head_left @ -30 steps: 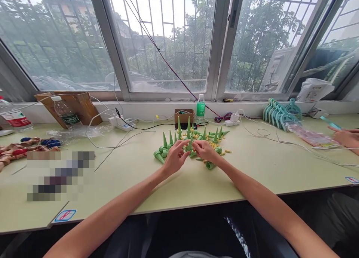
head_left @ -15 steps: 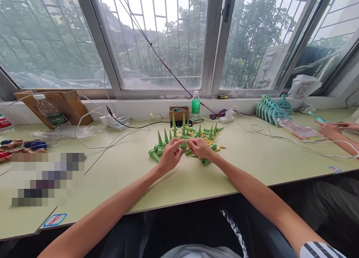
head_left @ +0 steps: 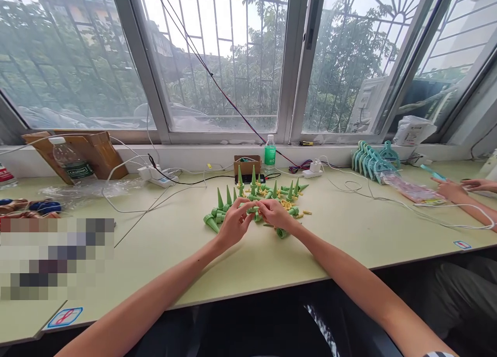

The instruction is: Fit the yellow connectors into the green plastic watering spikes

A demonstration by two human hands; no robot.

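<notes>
My left hand point(head_left: 234, 223) is closed, thumb and fingers pinching a green plastic spike point(head_left: 252, 209) that is mostly hidden by the fingers. Meeting it from the other side, my right hand point(head_left: 275, 214) has its fingertips pressed together at the same piece. Whether a small yellow part sits between them I cannot tell. Just behind the hands, several green cone-shaped spikes stand point up, such as one green spike point(head_left: 253, 181). Others lie on their sides, like the green spike point(head_left: 210, 222) at the left. Small yellow pegs point(head_left: 306, 212) are scattered among them.
A small cardboard box point(head_left: 247, 163) and a green-labelled bottle point(head_left: 269, 152) stand behind the pile. White cables point(head_left: 368, 191) cross the table point(head_left: 349, 227). Teal hangers point(head_left: 373, 160) lie at the right, near a co-worker's hand point(head_left: 452, 190). Another bottle point(head_left: 73, 160) stands left.
The view has tilted slightly upward, so the scene sits a little lower. Both hands stay together over the front of the pile; the green spike between them is now more covered by fingers.
</notes>
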